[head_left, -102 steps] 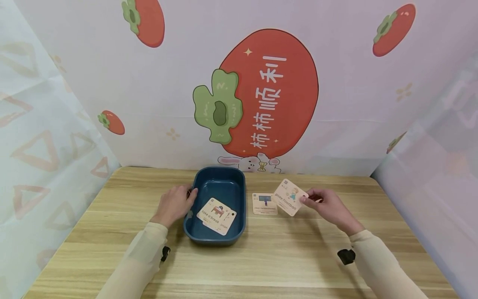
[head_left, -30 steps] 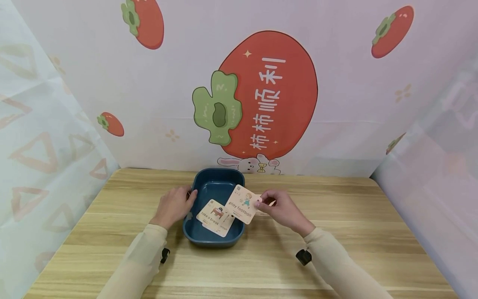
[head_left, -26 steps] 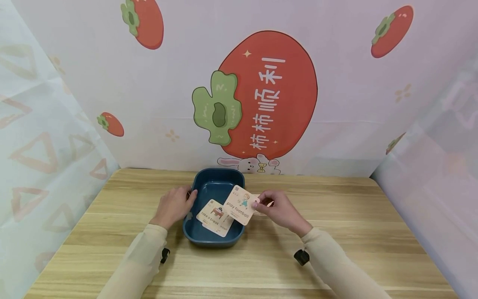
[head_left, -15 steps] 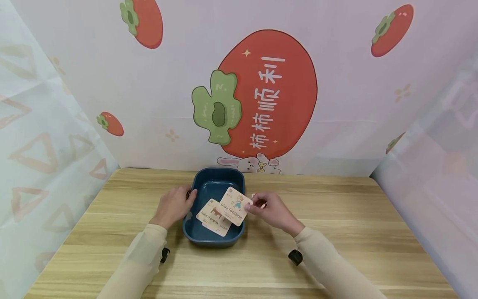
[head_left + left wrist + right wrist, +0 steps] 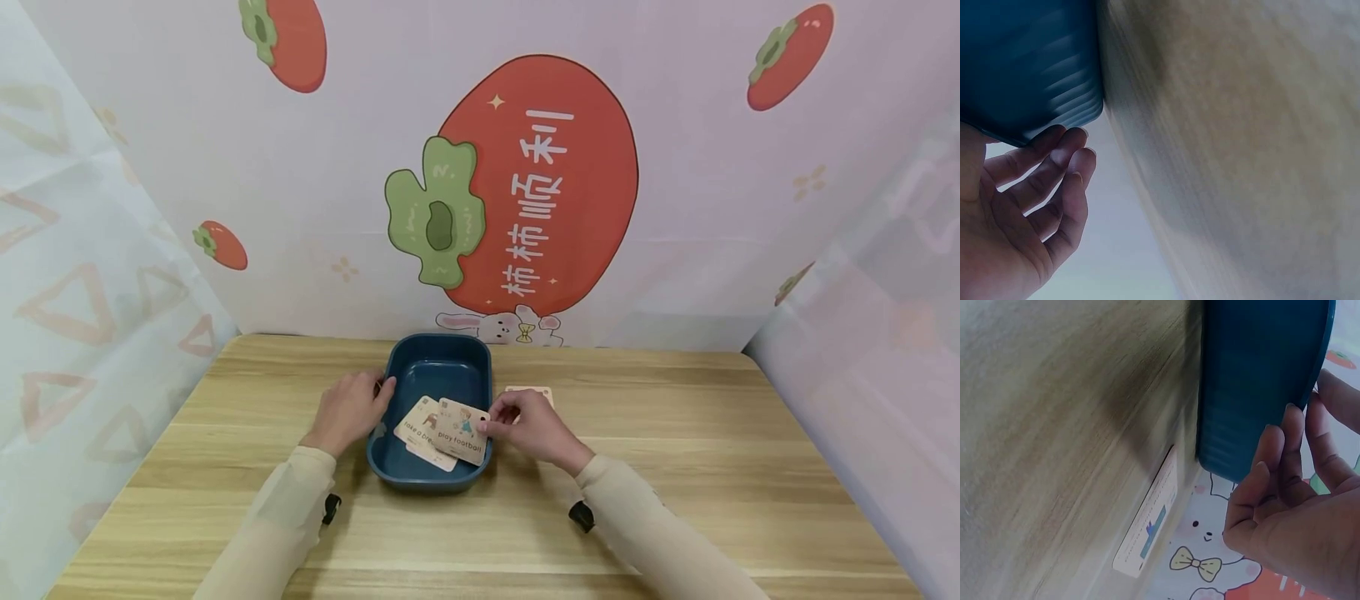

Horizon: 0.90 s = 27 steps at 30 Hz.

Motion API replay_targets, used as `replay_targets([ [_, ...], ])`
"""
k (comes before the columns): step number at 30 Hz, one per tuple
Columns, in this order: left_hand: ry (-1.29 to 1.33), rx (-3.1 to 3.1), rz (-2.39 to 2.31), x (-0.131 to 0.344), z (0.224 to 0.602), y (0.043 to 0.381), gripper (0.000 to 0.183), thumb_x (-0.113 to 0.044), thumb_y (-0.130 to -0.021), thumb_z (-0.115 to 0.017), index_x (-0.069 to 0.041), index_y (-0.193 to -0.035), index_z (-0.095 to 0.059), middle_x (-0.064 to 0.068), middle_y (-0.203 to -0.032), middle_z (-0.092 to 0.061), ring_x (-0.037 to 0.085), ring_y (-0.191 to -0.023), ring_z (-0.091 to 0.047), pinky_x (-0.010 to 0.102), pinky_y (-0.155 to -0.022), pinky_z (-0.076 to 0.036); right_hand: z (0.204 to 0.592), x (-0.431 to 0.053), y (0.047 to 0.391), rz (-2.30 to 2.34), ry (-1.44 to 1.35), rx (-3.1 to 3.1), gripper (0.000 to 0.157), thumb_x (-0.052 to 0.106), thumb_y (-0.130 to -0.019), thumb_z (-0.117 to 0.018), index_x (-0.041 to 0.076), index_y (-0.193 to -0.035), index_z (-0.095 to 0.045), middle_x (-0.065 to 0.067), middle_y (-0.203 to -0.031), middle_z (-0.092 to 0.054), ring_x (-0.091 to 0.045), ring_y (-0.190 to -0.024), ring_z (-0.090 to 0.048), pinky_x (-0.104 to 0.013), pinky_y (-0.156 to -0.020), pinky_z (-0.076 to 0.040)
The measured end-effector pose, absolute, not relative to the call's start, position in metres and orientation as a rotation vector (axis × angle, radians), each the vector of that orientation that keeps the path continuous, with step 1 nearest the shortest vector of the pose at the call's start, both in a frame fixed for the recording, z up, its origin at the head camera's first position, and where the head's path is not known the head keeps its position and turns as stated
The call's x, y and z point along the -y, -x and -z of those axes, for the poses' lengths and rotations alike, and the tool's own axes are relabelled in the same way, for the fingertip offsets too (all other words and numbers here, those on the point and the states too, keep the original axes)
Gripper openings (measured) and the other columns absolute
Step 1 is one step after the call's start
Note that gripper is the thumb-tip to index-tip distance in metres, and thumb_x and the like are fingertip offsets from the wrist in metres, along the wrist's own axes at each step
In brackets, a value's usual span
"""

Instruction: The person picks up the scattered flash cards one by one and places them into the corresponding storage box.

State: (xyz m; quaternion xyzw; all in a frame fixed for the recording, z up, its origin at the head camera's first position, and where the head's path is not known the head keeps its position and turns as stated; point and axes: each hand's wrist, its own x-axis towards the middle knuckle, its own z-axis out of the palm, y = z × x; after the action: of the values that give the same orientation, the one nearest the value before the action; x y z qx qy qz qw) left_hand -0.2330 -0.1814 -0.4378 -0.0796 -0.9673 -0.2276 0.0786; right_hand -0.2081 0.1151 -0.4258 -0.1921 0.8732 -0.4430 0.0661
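Observation:
A dark blue tray (image 5: 440, 372) stands on the table with picture cards in it. My left hand (image 5: 349, 410) holds its left rim, thumb over the edge; in the left wrist view the fingers (image 5: 1066, 194) curl outside the tray wall (image 5: 1035, 75). Between thumb and index finger, my right hand (image 5: 537, 425) pinches the right corner of a "play football" card (image 5: 457, 435), at the tray's right rim. That card slants over a "take a break" card (image 5: 415, 423), beneath which another card (image 5: 432, 456) sticks out.
Right of the tray, one more card (image 5: 1150, 522) lies flat on the wooden table (image 5: 675, 467), partly hidden by my right hand in the head view. A printed cloth backdrop (image 5: 330, 167) rises behind the table's far edge.
My right hand has carried the "play football" card left from over the table to the tray, and lowered it over the other cards. My left hand has stayed on the rim.

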Motion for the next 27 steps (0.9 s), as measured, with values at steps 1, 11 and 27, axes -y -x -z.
replay_targets([
  [1, 0.235, 2.897, 0.684, 0.1813, 0.4376, 0.2333, 0.029, -0.027, -0.104, -0.056, -0.004, -0.09, -0.068, 0.004, -0.068, -0.057, 0.021, -0.061, -0.054, 0.034, -0.054, -0.041, 0.426, -0.1145, 0.208, 1.336, 0.584, -2.636, 0.012, 0.016, -0.088, -0.081, 0.015, -0.081, -0.071, 0.003, -0.077, -0.062, -0.019, -0.077, -0.055, -0.03, -0.068, -0.048],
  [11, 0.234, 2.906, 0.684, 0.1806, 0.4359, 0.2326, 0.029, -0.028, -0.103, -0.057, -0.005, -0.09, -0.068, 0.004, -0.068, -0.058, 0.021, -0.061, -0.054, 0.034, -0.054, -0.042, 0.4245, -0.1112, 0.2081, 1.305, 0.592, -2.656, 0.013, 0.018, -0.087, -0.082, 0.014, -0.085, -0.07, 0.002, -0.076, -0.059, -0.018, -0.075, -0.054, -0.028, -0.063, -0.046],
  [27, 0.235, 2.903, 0.696, 0.1807, 0.4367, 0.2328, 0.028, -0.026, -0.103, -0.057, -0.005, -0.088, -0.067, 0.004, -0.067, -0.056, 0.02, -0.059, -0.053, 0.033, -0.053, -0.041, 0.4227, -0.1097, 0.209, 1.23, 0.593, -2.743, 0.006, 0.015, -0.089, -0.08, 0.017, -0.09, -0.074, 0.002, -0.076, -0.058, -0.018, -0.071, -0.054, -0.029, -0.06, -0.046],
])
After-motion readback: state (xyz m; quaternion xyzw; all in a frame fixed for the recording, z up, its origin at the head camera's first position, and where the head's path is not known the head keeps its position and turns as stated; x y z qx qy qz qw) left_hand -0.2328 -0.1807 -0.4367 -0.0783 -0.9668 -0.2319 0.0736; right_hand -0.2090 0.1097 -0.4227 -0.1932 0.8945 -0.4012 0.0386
